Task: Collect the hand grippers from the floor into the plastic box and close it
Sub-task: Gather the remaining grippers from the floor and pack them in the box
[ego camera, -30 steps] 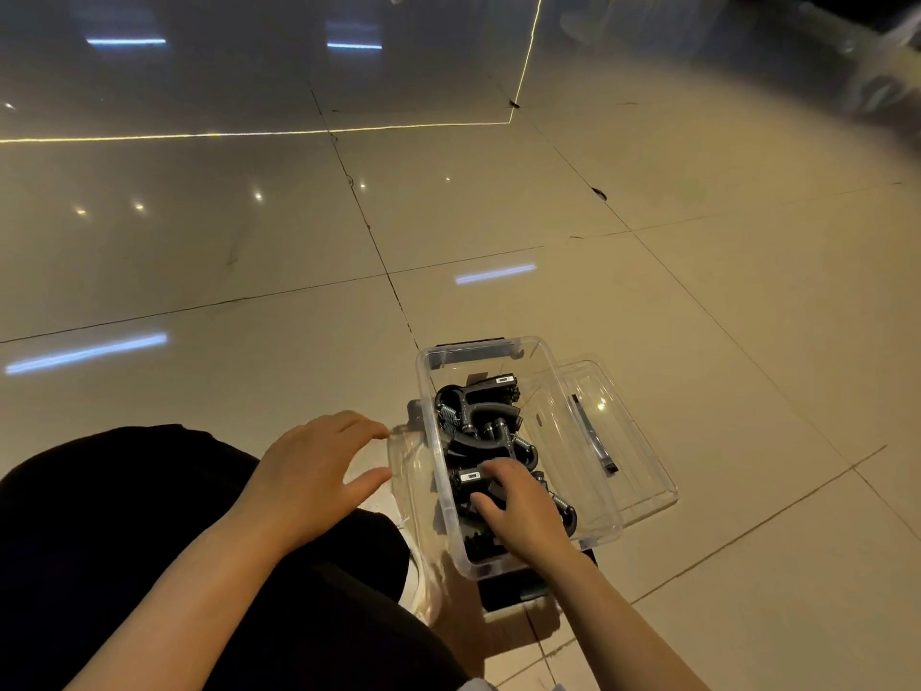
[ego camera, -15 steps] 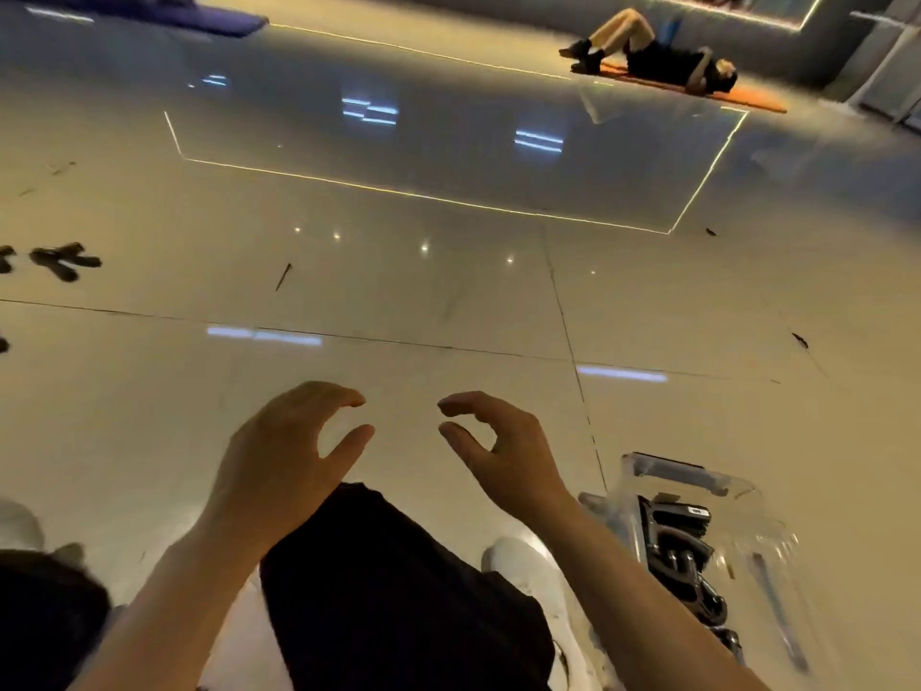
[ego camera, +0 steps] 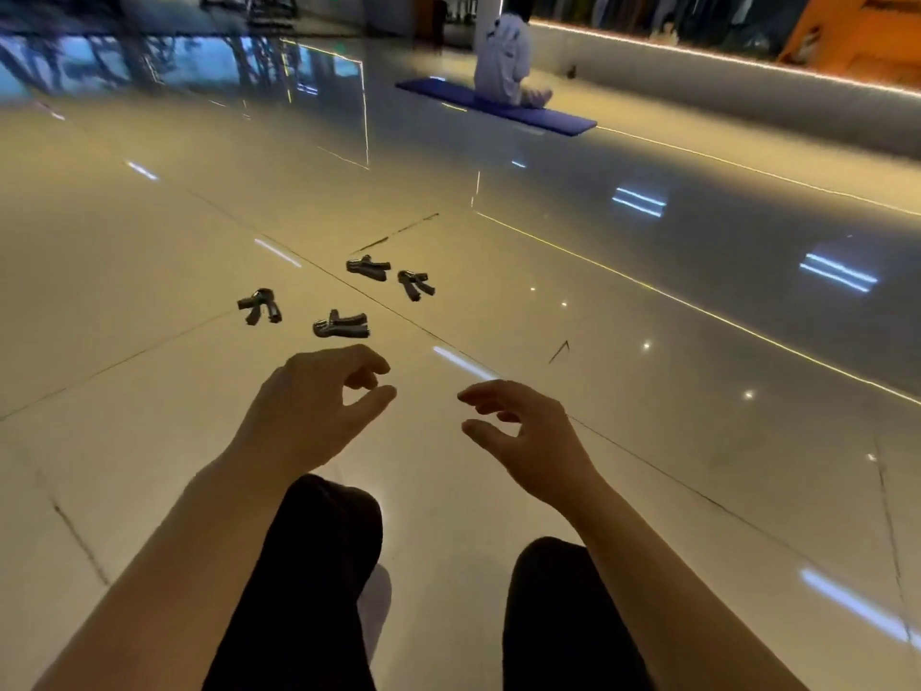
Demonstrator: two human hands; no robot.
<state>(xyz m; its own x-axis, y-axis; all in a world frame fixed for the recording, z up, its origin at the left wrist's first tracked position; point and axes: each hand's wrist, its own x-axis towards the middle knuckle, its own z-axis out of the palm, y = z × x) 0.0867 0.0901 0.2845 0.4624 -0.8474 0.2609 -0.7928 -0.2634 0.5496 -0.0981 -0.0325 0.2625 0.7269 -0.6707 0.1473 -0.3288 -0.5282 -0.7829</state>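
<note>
Glossy tiled floor, blue mat, seated person

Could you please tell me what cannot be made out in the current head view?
- Plastic box: outside the frame.
- Four hand grippers: too small and blurred for detail.
- Left hand and right hand, both empty: palms face away.
- Seated person: distant, blurred.

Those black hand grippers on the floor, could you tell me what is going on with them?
A person is gathering them by hand. Four hand grippers lie scattered on the tiled floor ahead. The left hand and right hand are both empty, fingers loosely curled, held out toward them; the left is nearer the closest one. The plastic box is out of view.
</note>
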